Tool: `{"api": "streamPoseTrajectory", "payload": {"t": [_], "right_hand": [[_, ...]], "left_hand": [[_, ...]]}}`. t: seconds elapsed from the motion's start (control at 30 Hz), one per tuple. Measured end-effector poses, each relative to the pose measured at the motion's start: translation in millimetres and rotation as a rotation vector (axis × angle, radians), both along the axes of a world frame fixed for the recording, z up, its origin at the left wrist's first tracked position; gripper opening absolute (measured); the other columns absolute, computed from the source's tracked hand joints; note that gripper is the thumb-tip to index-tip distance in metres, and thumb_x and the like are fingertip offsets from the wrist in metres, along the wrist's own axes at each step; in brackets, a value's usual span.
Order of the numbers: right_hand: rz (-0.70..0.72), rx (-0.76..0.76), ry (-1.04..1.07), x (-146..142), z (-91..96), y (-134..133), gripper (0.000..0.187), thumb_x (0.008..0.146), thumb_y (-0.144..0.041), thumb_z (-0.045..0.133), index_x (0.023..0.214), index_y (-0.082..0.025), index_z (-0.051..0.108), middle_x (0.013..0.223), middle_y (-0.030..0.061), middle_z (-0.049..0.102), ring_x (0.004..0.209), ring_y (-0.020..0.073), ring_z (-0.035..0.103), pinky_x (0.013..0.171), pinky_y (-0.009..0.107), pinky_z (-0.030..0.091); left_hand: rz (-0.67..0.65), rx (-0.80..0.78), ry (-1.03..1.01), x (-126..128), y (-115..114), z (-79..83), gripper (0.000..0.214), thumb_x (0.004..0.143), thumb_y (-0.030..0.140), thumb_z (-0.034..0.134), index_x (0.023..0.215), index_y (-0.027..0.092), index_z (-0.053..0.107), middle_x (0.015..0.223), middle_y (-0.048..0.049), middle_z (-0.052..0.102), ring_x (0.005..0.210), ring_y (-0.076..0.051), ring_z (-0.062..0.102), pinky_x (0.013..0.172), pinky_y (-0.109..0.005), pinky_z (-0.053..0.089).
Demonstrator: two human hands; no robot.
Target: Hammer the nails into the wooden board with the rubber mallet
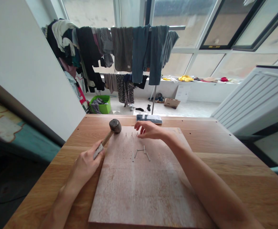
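Slim silver metal nails [132, 134] stand in a short row near the far edge of a pale reddish rectangular wooden board [139, 190]; more nails lie mid-board. The left hand [87, 162] grips a dark-headed, wooden-handled mallet [108, 138], its head by the board's far-left corner. The right hand [149, 129] curls around the rightmost upright nail [137, 134]; whether it pinches, I cannot tell. Setting nails seems underway; the next move likely calls for fingers clear of the mallet. Open room lies over the board's near half.

We identify a home interior, laundry [122, 47] hung on a drying rack [154, 101], a green basket [107, 108] holding clothes, shoes [160, 97] on the floor [196, 107], windows [182, 19] behind.
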State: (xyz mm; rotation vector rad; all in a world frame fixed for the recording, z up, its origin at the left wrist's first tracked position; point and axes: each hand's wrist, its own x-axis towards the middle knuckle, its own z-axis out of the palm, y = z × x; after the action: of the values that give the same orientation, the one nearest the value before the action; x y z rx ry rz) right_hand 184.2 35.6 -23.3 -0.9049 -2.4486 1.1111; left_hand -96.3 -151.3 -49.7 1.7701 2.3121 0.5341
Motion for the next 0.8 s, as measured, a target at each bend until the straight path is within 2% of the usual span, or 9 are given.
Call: {"api": "streamPoseTrajectory", "payload": {"t": [0.1,0.23,0.4,0.57,0.73,0.8], "right_hand": [[-0.029,-0.105,0.017,1.1,-9.6,5.1,0.033,0.074,-0.011,0.073,0.103,-0.018,0.061,0.085,0.0017,0.071,0.076,0.0149,0.066,0.067,0.027,0.052],[-0.046,-0.124,0.069,-0.3,-19.1,8.4,0.034,0.075,-0.015,0.074,0.106,-0.018,0.060,0.084,0.0001,0.071,0.075,0.0137,0.065,0.067,0.026,0.051],[-0.049,-0.129,0.108,-0.6,-22.8,10.8,0.035,0.074,-0.015,0.073,0.106,-0.018,0.061,0.084,0.0003,0.071,0.073,0.0123,0.061,0.066,0.025,0.049],[-0.040,-0.114,0.126,-2.2,-25.5,11.8,0.036,0.071,-0.015,0.073,0.106,-0.017,0.063,0.083,-0.0003,0.070,0.070,0.0132,0.060,0.066,0.026,0.048],[-0.025,-0.022,0.180,-1.2,-23.6,11.6,0.041,0.068,-0.019,0.078,0.106,-0.019,0.065,0.105,0.0023,0.071,0.098,0.0208,0.064,0.084,0.031,0.049],[-0.020,-0.016,0.168,-0.3,-23.1,12.5,0.044,0.067,-0.017,0.078,0.109,-0.019,0.064,0.103,0.0019,0.071,0.097,0.0210,0.064,0.083,0.031,0.049]], "left_hand": [[0.018,0.009,0.017,-0.5,-0.3,-1.2,0.049,0.097,0.050,0.050,0.140,0.031,0.061,0.105,-0.0075,0.081,0.103,-0.029,0.076,0.075,-0.028,0.054],[0.016,0.027,0.007,1.1,-1.5,1.6,0.048,0.096,0.049,0.051,0.139,0.031,0.063,0.104,-0.0064,0.081,0.103,-0.029,0.076,0.074,-0.027,0.054],[-0.019,0.081,-0.050,17.4,-3.1,24.1,0.050,0.093,0.049,0.051,0.137,0.029,0.065,0.098,-0.0030,0.081,0.096,-0.027,0.077,0.072,-0.026,0.053],[-0.121,0.079,-0.132,44.2,-0.5,47.3,0.052,0.092,0.055,0.054,0.137,0.030,0.065,0.092,0.0017,0.080,0.086,-0.023,0.077,0.070,-0.025,0.055],[-0.179,-0.018,-0.013,60.4,5.7,47.8,0.048,0.094,0.052,0.055,0.138,0.036,0.065,0.111,-0.0017,0.080,0.102,-0.029,0.076,0.077,-0.032,0.056],[-0.168,-0.028,0.012,61.6,7.2,45.4,0.047,0.095,0.051,0.053,0.139,0.037,0.063,0.109,-0.0024,0.080,0.102,-0.029,0.076,0.078,-0.032,0.056]]}}
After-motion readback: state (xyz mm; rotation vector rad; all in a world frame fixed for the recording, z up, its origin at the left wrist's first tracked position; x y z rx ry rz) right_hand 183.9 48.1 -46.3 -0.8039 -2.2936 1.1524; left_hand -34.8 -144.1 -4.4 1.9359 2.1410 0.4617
